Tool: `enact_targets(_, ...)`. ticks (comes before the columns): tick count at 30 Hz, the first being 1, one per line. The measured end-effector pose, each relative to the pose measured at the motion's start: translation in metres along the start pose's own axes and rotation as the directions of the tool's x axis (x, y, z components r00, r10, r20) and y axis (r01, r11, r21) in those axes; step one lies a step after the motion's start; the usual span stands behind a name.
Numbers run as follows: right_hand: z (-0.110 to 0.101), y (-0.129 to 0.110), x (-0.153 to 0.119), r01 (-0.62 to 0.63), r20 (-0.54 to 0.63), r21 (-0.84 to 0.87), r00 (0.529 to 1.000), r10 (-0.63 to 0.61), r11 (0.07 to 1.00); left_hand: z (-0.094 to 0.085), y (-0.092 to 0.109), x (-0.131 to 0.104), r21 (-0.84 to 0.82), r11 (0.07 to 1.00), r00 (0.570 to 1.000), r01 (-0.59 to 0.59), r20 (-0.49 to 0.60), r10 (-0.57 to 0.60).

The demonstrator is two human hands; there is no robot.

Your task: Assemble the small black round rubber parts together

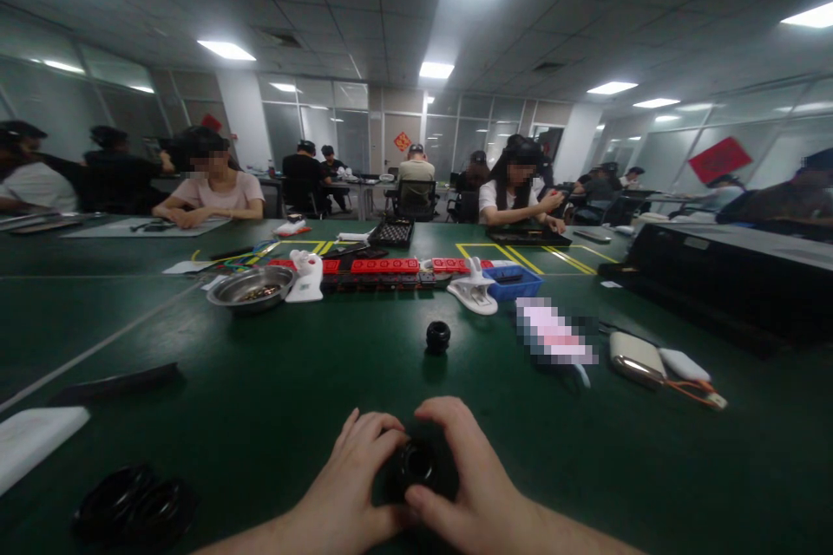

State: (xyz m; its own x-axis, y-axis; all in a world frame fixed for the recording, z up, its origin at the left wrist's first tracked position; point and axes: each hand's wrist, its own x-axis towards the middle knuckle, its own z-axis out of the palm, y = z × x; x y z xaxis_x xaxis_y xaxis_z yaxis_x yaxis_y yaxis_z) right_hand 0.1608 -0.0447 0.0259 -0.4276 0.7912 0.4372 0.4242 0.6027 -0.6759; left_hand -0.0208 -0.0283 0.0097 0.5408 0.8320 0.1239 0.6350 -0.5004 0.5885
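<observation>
Both hands are low in the middle of the head view, curved around a black hollow round part (pixel 416 461) with a hole facing up. My left hand (pixel 364 473) has its fingers wrapped along the part's left side. My right hand (pixel 472 473) closes in from the right, its thumb at the part's near edge and its index finger arched above. The lower side of the part is hidden between the hands. Beyond them, a similar black ribbed round part (pixel 437 336) stands on the green table (pixel 312 364).
Black rings (pixel 134 503) lie at lower left. Farther back are a metal bowl (pixel 252 288) of small pieces, white clips (pixel 474 288), red strips (pixel 383 266) and a blue bin (pixel 514 281). A beige power bank (pixel 636 357) and black case (pixel 729 277) are at right. Co-workers sit opposite.
</observation>
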Motion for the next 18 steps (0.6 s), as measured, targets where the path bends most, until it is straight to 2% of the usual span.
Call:
enact_targets(3,0.001,-0.001,-0.0002,-0.061,0.022,-0.016,0.998,0.061,0.998,-0.0004,0.0004,-0.0006,-0.003,1.0,1.0,0.002,0.002,-0.002)
enact_targets(7,-0.0015,-0.0036,0.0012,0.101,0.083,0.09,0.991,-0.109,0.991,-0.0006,0.0,-0.0007,-0.013,1.0,1.0,-0.001,0.002,0.001)
enact_targets(9,-0.0022,-0.0032,0.0012,0.137,0.082,0.108,0.986,-0.146,0.985,-0.0006,0.0001,-0.0006,-0.015,1.0,1.0,0.002,0.005,-0.002)
enact_targets(14,0.0015,0.0016,-0.0013,-0.011,-0.031,-0.018,0.999,0.011,1.0,-0.002,0.0032,-0.0001,-0.018,1.0,1.0,-0.001,-0.006,0.001)
enact_targets(16,0.0028,0.0021,-0.0017,-0.061,-0.027,-0.043,0.998,0.06,0.997,-0.0034,0.0048,-0.0002,-0.019,1.0,1.0,-0.005,-0.003,0.005)
enact_targets(18,0.0027,0.0011,-0.0011,-0.04,-0.001,-0.028,0.999,0.04,0.999,-0.0046,0.0056,-0.0005,-0.018,1.0,1.0,0.002,0.005,-0.002)
